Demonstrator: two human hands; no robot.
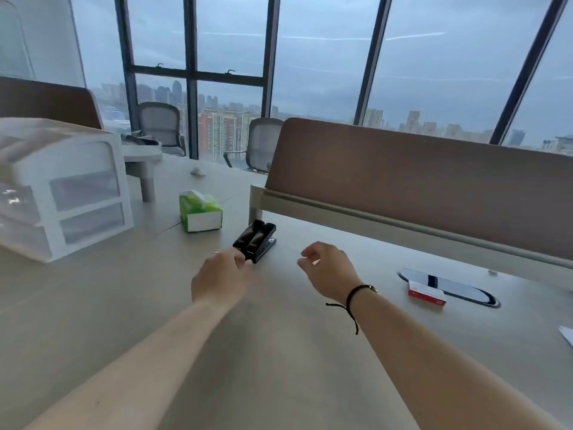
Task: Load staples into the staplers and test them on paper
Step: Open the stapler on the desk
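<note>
Head view: the left hand (220, 276) pinches the near end of the black staplers (255, 242) on the desk (124, 305) — long axis running away, slightly right. The right hand (328, 268) hovers beside them, loosely curled, apparently empty — the staple box (426, 293) well off right.

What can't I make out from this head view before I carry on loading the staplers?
- Black staplers: blurred; whether staples are inside is not visible, and the near end is covered by the left hand.
- Left hand's fingertips: hidden against the staplers, so the grip is unclear.
- Right hand: curled fingers hide whether it holds anything.
- Red and white box: print too small to read.
- White sheet: cut off by the right edge.
</note>
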